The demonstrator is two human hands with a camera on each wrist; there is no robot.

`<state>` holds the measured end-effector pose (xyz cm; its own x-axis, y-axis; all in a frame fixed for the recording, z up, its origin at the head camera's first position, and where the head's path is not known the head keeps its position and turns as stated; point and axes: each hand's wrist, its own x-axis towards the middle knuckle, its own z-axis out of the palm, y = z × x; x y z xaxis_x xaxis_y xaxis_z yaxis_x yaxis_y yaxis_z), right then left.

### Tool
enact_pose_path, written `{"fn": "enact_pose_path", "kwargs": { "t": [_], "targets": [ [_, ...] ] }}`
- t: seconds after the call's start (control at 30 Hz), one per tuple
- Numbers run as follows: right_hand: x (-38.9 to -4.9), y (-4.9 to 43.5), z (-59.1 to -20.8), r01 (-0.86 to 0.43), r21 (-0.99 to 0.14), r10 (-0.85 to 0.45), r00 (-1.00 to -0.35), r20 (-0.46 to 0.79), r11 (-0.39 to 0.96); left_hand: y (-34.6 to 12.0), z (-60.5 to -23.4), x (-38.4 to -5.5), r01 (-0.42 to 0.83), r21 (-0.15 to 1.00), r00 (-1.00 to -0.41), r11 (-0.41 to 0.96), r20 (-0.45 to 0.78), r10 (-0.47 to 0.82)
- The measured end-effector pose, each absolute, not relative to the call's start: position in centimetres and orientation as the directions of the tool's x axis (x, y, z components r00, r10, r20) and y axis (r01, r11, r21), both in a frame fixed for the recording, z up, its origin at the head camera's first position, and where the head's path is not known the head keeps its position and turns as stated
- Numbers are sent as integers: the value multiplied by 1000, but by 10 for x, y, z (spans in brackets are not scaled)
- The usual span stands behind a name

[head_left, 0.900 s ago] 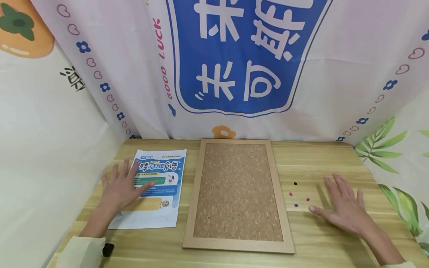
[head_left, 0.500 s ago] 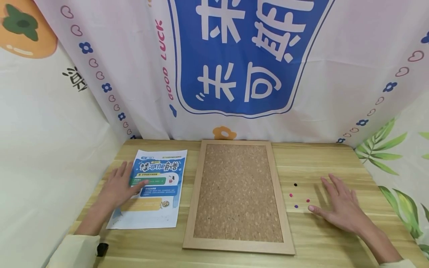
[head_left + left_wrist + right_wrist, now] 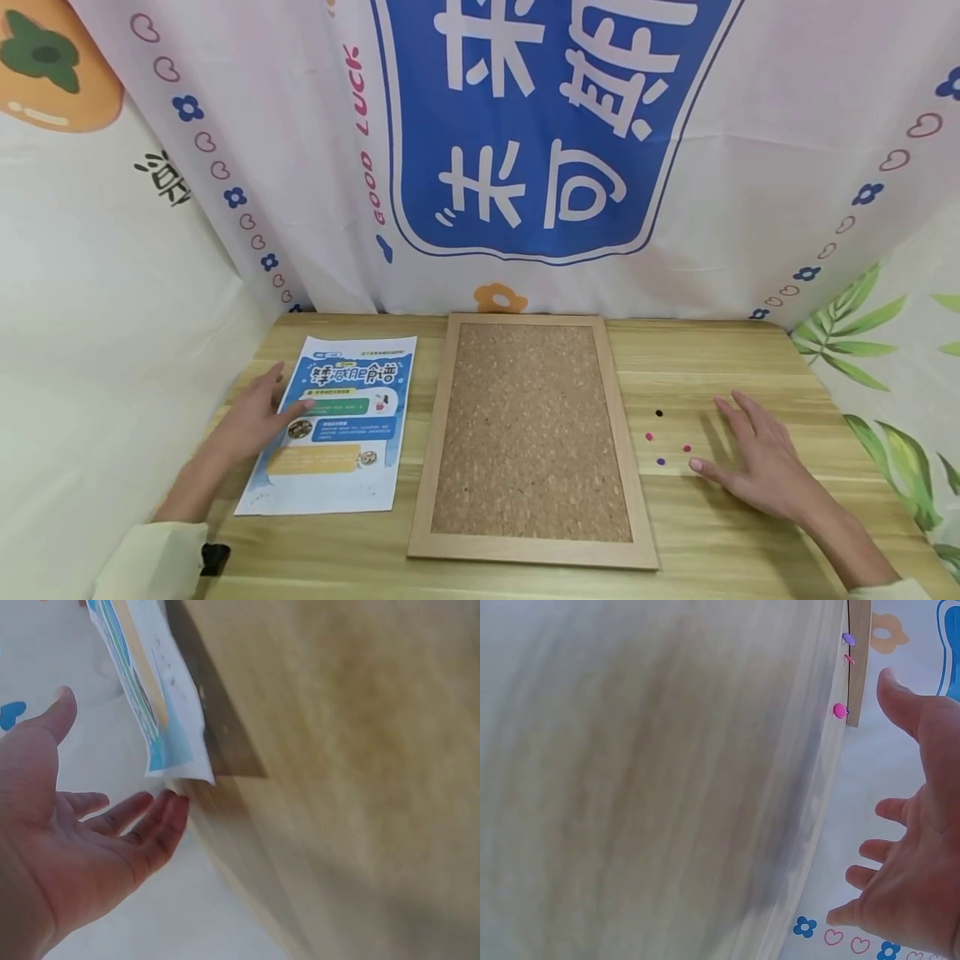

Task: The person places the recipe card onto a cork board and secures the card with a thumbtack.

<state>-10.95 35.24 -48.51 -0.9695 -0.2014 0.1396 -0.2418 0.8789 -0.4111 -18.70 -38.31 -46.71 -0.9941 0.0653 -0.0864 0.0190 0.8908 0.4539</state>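
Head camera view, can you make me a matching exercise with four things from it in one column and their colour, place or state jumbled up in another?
1. Cork board
2. Printed sheet
3. Pushpins
4. Right hand

A. Between the board and the right hand
B. Fingers apart, holding nothing
C. Set in a pale wooden frame
D. Blue and white, with green and orange panels

Pairs: 1-C, 2-D, 3-A, 4-B

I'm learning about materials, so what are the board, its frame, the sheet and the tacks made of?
Board: seemingly cork, matte, with speckled brown grains.
Frame: probably wood, smooth and pale tan.
Sheet: likely paper, thin and printed, its edge bending in the left wrist view.
Tacks: maybe plastic or painted metal, solid-coloured; too small to tell.
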Motion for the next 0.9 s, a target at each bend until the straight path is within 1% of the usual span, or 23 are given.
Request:
{"fn": "enact_pose_path", "kwargs": {
  "t": [0.23, 0.57, 0.8, 0.9],
  "targets": [
    [-110, 351, -484, -237, -421, -202, -971, 126, 876, -395, -471, -190, -15, 484, -996, 875, -86, 30],
    [-109, 346, -483, -211, -420, -189, -977, 94, 883, -402, -476, -194, -24, 504, -996, 863, -91, 26],
    [-111, 344, -483, -231, -413, -199, -973, 120, 881, -401, -477, -195, -53, 518, -994, 854, -110, 5],
    [-111, 343, -483, -252, -413, -211, -967, 142, 875, -401, -476, -194, -46, 528, -994, 848, -108, 14]
  ]
}}
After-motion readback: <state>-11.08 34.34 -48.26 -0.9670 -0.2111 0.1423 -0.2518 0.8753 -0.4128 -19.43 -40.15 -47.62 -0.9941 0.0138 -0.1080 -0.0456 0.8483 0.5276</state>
